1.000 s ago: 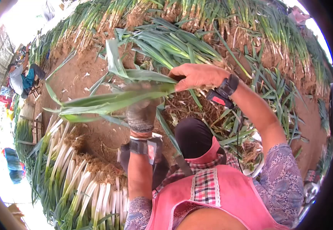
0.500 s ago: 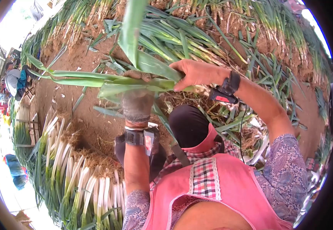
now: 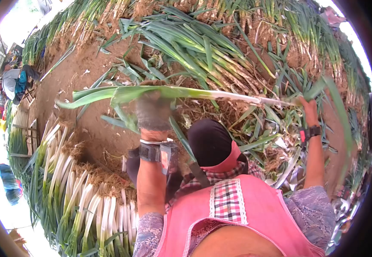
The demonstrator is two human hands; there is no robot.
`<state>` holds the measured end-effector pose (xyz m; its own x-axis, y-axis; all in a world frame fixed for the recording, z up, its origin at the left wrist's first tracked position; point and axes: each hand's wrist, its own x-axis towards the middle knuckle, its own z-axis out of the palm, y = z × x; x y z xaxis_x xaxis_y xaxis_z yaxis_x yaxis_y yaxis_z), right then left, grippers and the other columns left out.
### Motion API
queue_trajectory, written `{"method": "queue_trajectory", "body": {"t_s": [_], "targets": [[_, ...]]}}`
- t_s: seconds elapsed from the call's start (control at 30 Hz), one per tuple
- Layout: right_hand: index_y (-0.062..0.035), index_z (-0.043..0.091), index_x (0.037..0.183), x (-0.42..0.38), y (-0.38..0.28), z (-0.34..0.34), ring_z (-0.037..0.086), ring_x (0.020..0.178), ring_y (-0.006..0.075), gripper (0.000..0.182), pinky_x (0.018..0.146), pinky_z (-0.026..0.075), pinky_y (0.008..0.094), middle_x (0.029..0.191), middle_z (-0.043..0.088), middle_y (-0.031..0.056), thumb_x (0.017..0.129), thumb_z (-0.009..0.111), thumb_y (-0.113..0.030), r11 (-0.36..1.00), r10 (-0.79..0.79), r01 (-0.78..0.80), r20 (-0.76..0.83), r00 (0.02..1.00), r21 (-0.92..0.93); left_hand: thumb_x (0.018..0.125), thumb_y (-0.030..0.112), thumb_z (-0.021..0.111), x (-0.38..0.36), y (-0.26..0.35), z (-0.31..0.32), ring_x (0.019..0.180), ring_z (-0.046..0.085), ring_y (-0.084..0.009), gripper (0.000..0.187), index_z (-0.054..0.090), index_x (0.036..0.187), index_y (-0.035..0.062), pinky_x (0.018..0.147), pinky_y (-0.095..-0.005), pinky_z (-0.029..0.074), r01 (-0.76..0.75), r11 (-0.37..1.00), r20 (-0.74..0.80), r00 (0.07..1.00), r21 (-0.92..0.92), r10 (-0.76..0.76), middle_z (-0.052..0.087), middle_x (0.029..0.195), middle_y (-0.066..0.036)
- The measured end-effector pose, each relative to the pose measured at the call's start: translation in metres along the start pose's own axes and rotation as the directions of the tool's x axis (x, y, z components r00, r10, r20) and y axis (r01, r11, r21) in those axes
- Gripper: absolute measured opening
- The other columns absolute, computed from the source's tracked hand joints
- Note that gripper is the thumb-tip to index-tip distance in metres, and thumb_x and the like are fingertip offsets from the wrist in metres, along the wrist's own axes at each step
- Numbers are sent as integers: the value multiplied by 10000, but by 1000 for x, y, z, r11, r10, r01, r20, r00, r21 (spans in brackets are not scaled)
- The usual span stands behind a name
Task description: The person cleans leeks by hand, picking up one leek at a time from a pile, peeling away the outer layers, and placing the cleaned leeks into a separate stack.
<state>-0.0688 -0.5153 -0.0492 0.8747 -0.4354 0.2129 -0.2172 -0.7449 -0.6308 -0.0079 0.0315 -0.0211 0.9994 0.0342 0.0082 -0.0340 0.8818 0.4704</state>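
A long leek [image 3: 186, 92] lies level across the view, its green leaves to the left and its white shaft to the right. My left hand [image 3: 154, 112], in a dirty grey glove, is wrapped round the green part. Far to the right, at the root end, my right hand [image 3: 309, 110] is bare and closed on a green leek leaf [image 3: 339, 113], which is blurred and hangs down beyond the fingers. A thin pale strip runs from the shaft to the right fingertips.
Cleaned leeks [image 3: 96, 210] lie in a row at lower left, roots inward. A heap of untrimmed leeks [image 3: 194, 47] lies ahead. Peeled leaves and scraps [image 3: 276, 132] cover the soil to the right. A person [image 3: 16, 81] sits at far left. My black-covered knee [image 3: 209, 143] is below the leek.
My right hand has swept right and down, away from the left hand, drawing a leaf along the leek. The white shaft now shows. My left hand has stayed nearly in place.
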Motion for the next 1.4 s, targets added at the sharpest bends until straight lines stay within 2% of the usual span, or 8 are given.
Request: {"method": "queue_trajectory", "body": {"t_s": [0.07, 0.17, 0.27, 0.4, 1.0, 1.13, 1.27, 1.4], "targets": [[45, 508, 1106, 17, 140, -36, 590, 891, 301, 542, 763, 439, 377, 980, 607, 199, 735, 662, -319, 908, 7, 22, 68, 998, -419, 719, -43, 574, 2, -2, -2, 861, 563, -305, 287, 530, 981, 65, 767, -494, 483, -1, 1000, -10, 1000, -4, 1, 549, 920, -119], [8, 539, 1083, -18, 32, -41, 581, 919, 351, 533, 776, 440, 403, 961, 610, 207, 718, 664, -360, 742, 126, 22, 172, 977, -670, 725, -54, 576, -5, 0, 8, 863, 562, -297, 304, 533, 990, 88, 778, -485, 483, 15, 1000, 33, 999, 19, -16, 557, 920, -120], [-10, 573, 1025, -25, -102, 8, 591, 884, 300, 409, 771, 445, 384, 965, 603, 197, 728, 658, -279, 967, 27, 37, 246, 969, -253, 729, -16, 606, 5, -4, 2, 858, 574, -297, 294, 535, 990, 96, 738, -474, 503, 84, 988, -79, 992, -128, -95, 567, 899, -114], [-13, 553, 999, -62, -240, 96, 564, 907, 279, 375, 783, 450, 343, 964, 570, 134, 677, 715, -116, 676, -733, 700, 109, 671, 231, 707, -30, 623, 8, -13, -1, 906, 578, -355, 298, 521, 983, 19, 811, -588, 481, 62, 998, 67, 996, 28, -64, 572, 939, -147], [-61, 510, 801, -81, -292, 156, 521, 686, 248, 127, 601, 416, 353, 724, 493, 79, 685, 552, -30, 446, -885, 894, 163, 436, 34, 820, 243, 629, -6, -7, 17, 928, 556, -323, 291, 519, 1005, 47, 812, -504, 469, 128, 984, -155, 982, 121, -108, 570, 957, -132], [-51, 484, 783, -80, -288, 152, 536, 706, 217, 94, 602, 416, 328, 738, 507, 69, 750, 558, -3, 531, -843, 823, 22, 538, 201, 819, 222, 629, -8, 3, 20, 963, 541, -348, 312, 493, 1008, 15, 811, -557, 491, 200, 979, -215, 959, 43, -186, 541, 987, -178], [-87, 426, 854, -77, -272, 144, 538, 680, 64, 83, 589, 470, 229, 892, 556, 27, 891, 491, -51, 474, -570, 18, 291, 768, 880, 805, 244, 643, -5, 6, 14, 947, 545, -342, 324, 497, 991, 22, 805, -564, 490, 183, 983, -136, 975, 36, -176, 543, 977, -168], [-78, 462, 867, -49, -232, 120, 552, 652, 105, 49, 568, 479, 248, 858, 574, 49, 876, 505, -100, 541, -373, -164, 411, 832, 825, 803, 270, 643, -9, 9, 24, 914, 545, -318, 319, 509, 992, 51, 799, -556, 493, 109, 992, -246, 965, 56, -92, 545, 934, -123]]}}
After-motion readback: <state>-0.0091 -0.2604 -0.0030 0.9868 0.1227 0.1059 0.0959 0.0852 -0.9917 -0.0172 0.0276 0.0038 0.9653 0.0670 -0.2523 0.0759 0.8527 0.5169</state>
